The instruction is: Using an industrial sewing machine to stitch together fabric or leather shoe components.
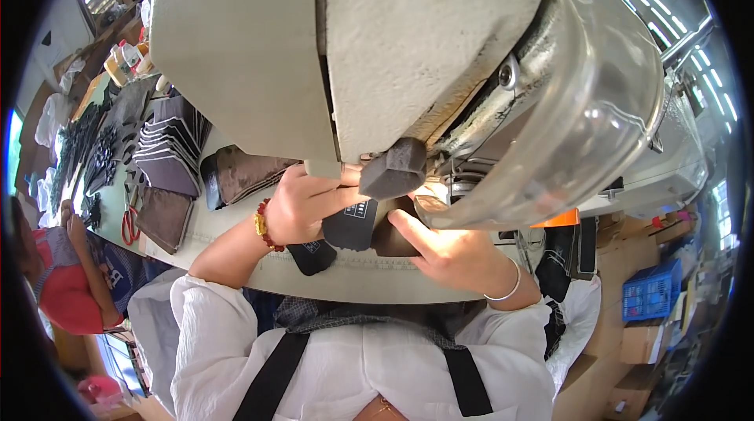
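A large pale sewing machine [424,36] fills the space in front of me, and its head hides the needle area. Beneath it lies a dark fabric piece [351,226] with a small pale printed patch, next to a brown piece [395,240]. My left hand [297,205], with a red beaded bracelet at the wrist, closes on the dark piece from the left, its fingers reaching under the head. From the right, my right hand [452,258] grips the brown piece, index finger laid along it. Another small black piece [312,257] rests below my left wrist.
On the left of the table are a folded brown piece [245,175], a stack of dark pieces with white edges [173,142] and red-handled scissors [129,223]. A clear curved guard [581,122] juts out at right. A co-worker in red [71,280] sits at far left.
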### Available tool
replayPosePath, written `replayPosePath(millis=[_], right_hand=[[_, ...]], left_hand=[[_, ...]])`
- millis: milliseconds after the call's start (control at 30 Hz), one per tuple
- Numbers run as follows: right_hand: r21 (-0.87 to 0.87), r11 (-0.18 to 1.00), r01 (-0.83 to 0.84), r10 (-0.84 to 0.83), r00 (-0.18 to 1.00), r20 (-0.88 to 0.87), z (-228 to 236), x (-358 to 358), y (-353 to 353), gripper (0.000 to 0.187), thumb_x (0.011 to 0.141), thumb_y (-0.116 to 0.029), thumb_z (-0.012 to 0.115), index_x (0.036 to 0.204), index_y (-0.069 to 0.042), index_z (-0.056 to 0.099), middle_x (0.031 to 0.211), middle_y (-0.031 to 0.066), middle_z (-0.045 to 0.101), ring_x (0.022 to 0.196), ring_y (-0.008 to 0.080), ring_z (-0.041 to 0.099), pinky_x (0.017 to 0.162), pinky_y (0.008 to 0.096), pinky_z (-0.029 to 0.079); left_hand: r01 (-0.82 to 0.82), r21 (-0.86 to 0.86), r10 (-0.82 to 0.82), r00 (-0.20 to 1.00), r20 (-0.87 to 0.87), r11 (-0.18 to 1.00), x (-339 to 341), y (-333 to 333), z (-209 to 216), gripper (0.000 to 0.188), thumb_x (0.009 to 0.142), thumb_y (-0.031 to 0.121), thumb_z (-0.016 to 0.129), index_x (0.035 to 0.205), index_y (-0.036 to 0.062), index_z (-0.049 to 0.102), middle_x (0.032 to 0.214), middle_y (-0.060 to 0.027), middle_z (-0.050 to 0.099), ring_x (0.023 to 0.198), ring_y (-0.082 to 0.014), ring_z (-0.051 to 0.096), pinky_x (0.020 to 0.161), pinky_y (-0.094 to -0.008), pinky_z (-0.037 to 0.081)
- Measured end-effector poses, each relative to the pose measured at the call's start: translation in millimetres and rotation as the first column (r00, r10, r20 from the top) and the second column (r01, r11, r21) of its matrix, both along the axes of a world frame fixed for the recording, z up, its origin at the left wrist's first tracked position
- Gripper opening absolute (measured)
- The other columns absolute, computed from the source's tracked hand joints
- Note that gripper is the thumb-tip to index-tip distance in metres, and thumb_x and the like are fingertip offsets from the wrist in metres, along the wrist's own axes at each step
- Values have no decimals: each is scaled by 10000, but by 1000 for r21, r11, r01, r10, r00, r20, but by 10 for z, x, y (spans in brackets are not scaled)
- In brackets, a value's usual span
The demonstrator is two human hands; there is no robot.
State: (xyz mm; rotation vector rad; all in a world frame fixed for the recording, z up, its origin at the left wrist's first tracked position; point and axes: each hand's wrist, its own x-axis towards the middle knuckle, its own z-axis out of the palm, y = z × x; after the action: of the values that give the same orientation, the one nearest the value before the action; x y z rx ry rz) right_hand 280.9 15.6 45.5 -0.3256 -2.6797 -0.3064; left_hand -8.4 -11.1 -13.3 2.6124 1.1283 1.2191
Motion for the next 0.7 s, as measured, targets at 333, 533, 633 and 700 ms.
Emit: replayPosePath(millis=[333, 533, 633, 700], right_hand=[[80, 996, -43, 48, 996, -72, 10, -38, 1, 432, 670, -110, 792, 1090, -49, 711, 1283, 195, 701, 1099, 357, 723, 883, 451, 610], [206, 978, 4, 55, 959, -279, -128, -188, -82, 283, 788, -146, 722, 1066, -98, 739, 1135, 48, 747, 687, 54, 657, 598, 218, 505], [221, 975, -36, 108, 941, -322, -199, -251, -153, 281, 719, -99, 757, 995, -47, 762, 1028, 103, 728, 863, 223, 716, 750, 376, 618], [300, 954, -22, 141, 913, -382, -223, -276, -151, 241, 729, -101, 754, 965, -63, 787, 972, 74, 729, 830, 187, 691, 871, 363, 560]], left_hand=[[145, 456, -103, 988, -117, 878, -13, 95, 264, 315, 783, 128, 750, 1082, 33, 776, 1125, -133, 760, 1015, -279, 763, 755, -372, 641], [122, 543, -62, 990, -127, 831, 42, 96, 256, 218, 806, 118, 746, 1005, 35, 777, 975, -105, 750, 953, -260, 763, 742, -369, 641], [127, 552, -69, 990, -125, 824, 42, 91, 243, 213, 801, 117, 746, 994, 33, 778, 956, -103, 747, 937, -258, 764, 727, -361, 641], [133, 554, -81, 990, -117, 822, 39, 94, 230, 211, 802, 116, 744, 992, 31, 778, 955, -103, 748, 933, -253, 766, 714, -353, 641]])
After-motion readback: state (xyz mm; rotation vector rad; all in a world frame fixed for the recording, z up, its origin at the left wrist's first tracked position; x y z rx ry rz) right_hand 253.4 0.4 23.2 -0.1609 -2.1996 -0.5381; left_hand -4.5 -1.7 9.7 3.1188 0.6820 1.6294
